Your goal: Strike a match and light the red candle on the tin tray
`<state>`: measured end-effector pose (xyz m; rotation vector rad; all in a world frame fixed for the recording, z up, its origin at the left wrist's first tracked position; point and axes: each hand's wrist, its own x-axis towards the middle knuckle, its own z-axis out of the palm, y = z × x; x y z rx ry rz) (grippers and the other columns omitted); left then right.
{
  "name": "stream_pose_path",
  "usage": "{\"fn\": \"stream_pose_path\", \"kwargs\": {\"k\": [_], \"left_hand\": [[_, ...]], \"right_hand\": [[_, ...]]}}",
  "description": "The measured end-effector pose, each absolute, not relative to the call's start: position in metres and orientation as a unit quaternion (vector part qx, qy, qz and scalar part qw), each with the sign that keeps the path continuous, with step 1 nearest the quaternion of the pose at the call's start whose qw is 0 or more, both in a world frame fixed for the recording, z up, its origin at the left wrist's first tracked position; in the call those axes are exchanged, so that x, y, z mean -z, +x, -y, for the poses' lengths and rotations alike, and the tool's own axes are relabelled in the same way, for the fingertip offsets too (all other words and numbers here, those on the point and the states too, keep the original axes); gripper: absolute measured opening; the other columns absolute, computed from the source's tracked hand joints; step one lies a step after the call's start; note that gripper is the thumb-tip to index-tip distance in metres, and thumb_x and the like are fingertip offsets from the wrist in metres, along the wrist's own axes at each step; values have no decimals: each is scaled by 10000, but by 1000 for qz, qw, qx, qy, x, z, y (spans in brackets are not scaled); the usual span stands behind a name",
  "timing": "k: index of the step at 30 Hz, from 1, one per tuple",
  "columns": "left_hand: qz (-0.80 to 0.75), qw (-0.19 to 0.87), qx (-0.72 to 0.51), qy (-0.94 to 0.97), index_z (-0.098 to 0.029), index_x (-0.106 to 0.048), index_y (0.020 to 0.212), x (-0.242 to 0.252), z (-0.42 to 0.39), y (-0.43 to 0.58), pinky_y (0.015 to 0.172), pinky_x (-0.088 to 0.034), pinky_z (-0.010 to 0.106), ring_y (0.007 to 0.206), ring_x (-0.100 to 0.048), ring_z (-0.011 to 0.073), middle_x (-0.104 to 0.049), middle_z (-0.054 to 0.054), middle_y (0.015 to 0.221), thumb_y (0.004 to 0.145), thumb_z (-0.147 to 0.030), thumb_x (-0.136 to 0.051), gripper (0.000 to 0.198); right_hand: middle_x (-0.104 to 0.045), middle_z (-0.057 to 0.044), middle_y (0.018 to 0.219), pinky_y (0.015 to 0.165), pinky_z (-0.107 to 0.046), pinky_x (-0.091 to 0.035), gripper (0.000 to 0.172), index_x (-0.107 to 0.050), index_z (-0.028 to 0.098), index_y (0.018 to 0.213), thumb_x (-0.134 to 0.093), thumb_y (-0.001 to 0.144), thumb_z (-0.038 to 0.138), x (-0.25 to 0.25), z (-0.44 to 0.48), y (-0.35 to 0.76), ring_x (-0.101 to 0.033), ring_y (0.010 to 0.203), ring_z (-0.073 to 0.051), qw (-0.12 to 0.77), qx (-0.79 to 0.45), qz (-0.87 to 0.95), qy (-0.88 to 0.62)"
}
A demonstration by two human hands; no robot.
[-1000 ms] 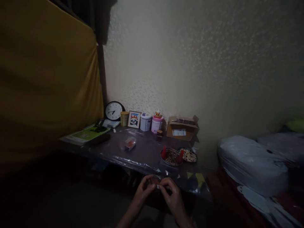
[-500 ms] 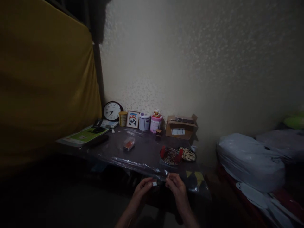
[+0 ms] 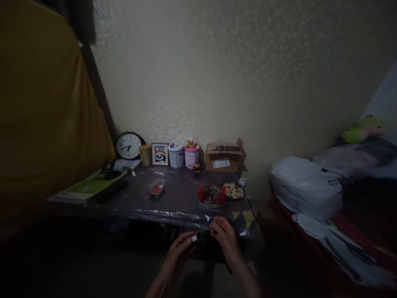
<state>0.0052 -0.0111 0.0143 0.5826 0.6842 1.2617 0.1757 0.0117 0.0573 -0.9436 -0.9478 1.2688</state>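
Note:
In front of the table's near edge, my left hand (image 3: 177,251) is closed on a small object with a white end (image 3: 194,238); the rest of that object is too dark to identify. My right hand (image 3: 226,236) is held a little higher, to the right, its thumb and fingertips pinched together around something tiny and pale that I cannot make out. The hands are apart. Just beyond my right hand stands a round tin (image 3: 211,205) with two upright red pieces at its sides and dark bits inside. Beside it is a round dish of pale, slender pieces (image 3: 233,190).
A clear plastic sheet covers the dark table (image 3: 180,194). On it are a small clear packet (image 3: 156,188), a clock (image 3: 129,145), a yellow cup (image 3: 145,155), a panda picture (image 3: 160,155), two canisters (image 3: 176,156) and a cardboard box (image 3: 222,161). White bags (image 3: 305,186) lie right.
The view has turned right and tilted, so the table things appear further left. My right hand has risen slightly relative to my left; both keep their closed grip.

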Motion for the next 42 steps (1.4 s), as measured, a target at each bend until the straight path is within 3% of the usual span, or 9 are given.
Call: {"fn": "stream_pose_path", "kwargs": {"k": [7,11,15,22,26,31,42], "left_hand": [[-320,711,-567,266,-162,-683,854,-12,5,7,831,-413,327,826,-639,197,-717,74,859,636,-249,-716,237],[-316,714,-561,274,-143,-686,833,-23,7,6,791,-423,337,782,-645,216,-722,98,833,589,-270,-749,283],[-303,719,-560,278,-151,-691,815,-37,15,2,798,-420,329,792,-648,215,-729,97,841,578,-251,-759,266],[-323,699,-568,292,-158,-683,843,-45,21,-10,769,-431,315,799,-644,208,-722,87,859,595,-259,-747,275],[-327,691,-577,287,-159,-670,842,-43,17,-13,699,-439,292,717,-639,181,-716,62,786,610,-280,-735,270],[-311,696,-589,268,-155,-664,841,-43,20,-8,735,-441,279,765,-636,174,-713,63,810,629,-267,-723,247],[-293,698,-604,249,-144,-675,844,-30,20,-12,718,-454,265,748,-647,171,-727,75,802,622,-231,-731,244]], "right_hand": [[-630,5,699,617,-249,-481,250,-627,186,768,-720,639,379,-56,-16,176,-588,633,-133,604,-556,411,-396],[-631,-3,724,695,-283,-496,251,-626,174,723,-733,627,379,-56,-15,174,-610,700,-153,606,-568,402,-387],[-640,-10,782,766,-300,-488,221,-622,181,749,-693,687,380,-56,-12,172,-622,808,-180,594,-571,423,-376],[-654,-35,826,793,-339,-480,258,-615,182,842,-663,715,402,-61,-6,166,-626,837,-213,582,-569,461,-353],[-656,-42,774,774,-348,-486,269,-620,163,812,-643,727,417,-68,-3,163,-624,786,-211,575,-558,477,-362],[-642,-25,727,710,-294,-489,260,-618,169,765,-632,728,426,-67,-3,157,-607,734,-188,573,-519,507,-381],[-652,-24,675,623,-236,-484,195,-588,180,736,-556,791,364,-60,-1,142,-626,664,-174,571,-335,623,-416]]}}
